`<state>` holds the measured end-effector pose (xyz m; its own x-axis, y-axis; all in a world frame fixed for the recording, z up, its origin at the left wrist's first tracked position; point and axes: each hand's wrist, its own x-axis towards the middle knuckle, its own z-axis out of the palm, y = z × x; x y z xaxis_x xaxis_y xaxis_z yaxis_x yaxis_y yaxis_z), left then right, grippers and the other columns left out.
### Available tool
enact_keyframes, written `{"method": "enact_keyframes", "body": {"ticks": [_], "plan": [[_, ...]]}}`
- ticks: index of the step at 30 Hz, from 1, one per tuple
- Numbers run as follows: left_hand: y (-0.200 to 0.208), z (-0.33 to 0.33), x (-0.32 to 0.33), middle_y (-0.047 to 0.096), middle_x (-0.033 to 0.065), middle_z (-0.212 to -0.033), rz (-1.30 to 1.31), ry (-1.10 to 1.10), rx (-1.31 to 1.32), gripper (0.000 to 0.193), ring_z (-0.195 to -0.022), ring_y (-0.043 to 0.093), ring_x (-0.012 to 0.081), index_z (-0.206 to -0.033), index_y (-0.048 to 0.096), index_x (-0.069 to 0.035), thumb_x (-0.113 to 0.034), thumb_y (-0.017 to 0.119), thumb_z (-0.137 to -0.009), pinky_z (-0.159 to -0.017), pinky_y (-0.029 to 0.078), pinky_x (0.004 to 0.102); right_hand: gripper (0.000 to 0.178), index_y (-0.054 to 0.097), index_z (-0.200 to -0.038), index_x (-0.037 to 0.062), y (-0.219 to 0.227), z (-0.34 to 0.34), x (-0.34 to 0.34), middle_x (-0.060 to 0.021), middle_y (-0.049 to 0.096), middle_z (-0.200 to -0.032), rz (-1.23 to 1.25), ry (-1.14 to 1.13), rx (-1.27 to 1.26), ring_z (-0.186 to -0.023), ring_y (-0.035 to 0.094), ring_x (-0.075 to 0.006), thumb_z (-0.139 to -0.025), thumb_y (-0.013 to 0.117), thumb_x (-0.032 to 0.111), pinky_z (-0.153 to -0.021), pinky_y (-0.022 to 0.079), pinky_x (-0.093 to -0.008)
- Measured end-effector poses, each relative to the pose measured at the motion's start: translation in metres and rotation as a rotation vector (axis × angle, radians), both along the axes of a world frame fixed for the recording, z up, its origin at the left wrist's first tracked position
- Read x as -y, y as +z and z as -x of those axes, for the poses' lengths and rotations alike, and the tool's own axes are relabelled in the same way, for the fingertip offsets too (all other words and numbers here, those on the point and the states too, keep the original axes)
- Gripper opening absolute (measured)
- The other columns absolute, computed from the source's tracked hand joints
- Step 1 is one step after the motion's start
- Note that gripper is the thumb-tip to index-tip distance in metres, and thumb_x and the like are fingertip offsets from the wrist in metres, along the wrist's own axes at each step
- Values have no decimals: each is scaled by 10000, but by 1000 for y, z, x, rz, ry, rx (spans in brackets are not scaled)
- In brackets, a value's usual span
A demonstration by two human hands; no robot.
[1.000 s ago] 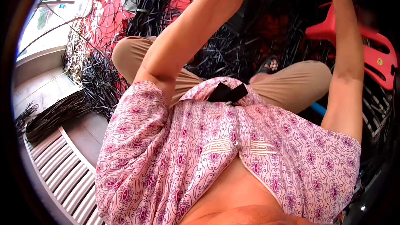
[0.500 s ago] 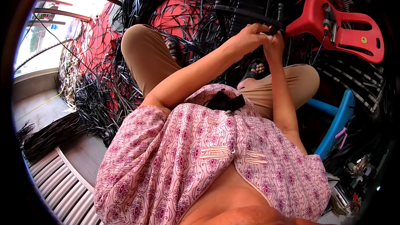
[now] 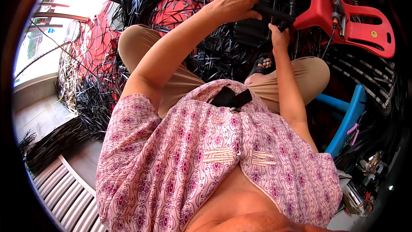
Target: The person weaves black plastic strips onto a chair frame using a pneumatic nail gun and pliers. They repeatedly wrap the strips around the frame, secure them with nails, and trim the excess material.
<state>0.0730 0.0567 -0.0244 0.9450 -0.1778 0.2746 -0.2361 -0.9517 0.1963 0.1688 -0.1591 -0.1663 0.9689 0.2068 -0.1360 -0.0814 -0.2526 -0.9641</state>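
Observation:
A dark piece of furniture, a black woven frame [image 3: 253,30] with closely set black strips and tubular bars, stands before me at the top; its full shape is lost in the dark. My left hand [image 3: 234,5] is curled over its corner, with the thumb below the near bar. At the right end of that bar my right hand [image 3: 280,38] is closed, thumb up against the black tube [image 3: 284,25]. Most of the right fingers are hidden, and whether they also pinch a strip cannot be made out.
A red plastic chair [image 3: 317,10] at the right carries a corded power tool [image 3: 336,15]. Loose black strips [image 3: 141,4] cover the red floor covering [image 3: 180,10]. A blue plastic stool [image 3: 349,122] is by my right knee. A slatted pale bench [image 3: 64,193] lies lower left.
My left hand has left the right hand's side and moved up and left along the bar to the frame's corner. The right hand stays near the bar's end.

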Motion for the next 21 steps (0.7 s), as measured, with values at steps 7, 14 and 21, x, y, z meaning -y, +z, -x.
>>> {"method": "enact_keyframes", "body": {"ticks": [7, 14, 21], "plan": [[-13, 18, 8, 649, 127, -690, 63, 70, 98, 570, -713, 667, 353, -736, 605, -52, -590, 631, -924, -673, 491, 464, 420, 637, -1183, -4, -7, 14, -9, -113, 687, -1071, -107, -69, -66, -1010, 650, -273, -824, 749, 182, -935, 482, -369], [-11, 55, 62, 647, 86, -694, 98, 159, 158, 495, -691, 651, 285, -749, 620, -80, -548, 673, -903, -717, 454, 395, 368, 707, -1162, 8, -30, 35, 17, -83, 720, -1084, -132, -160, 15, -1014, 667, -226, -831, 735, 166, -952, 496, -357], [35, 54, 35, 715, 90, -733, -26, 279, -25, 472, -652, 702, 291, -865, 736, -94, -561, 679, -911, -579, 529, 382, 275, 727, -1087, 28, 39, 38, -8, -18, 721, -1039, -200, 40, -111, -972, 649, -168, -836, 744, 140, -899, 488, -327]]}}
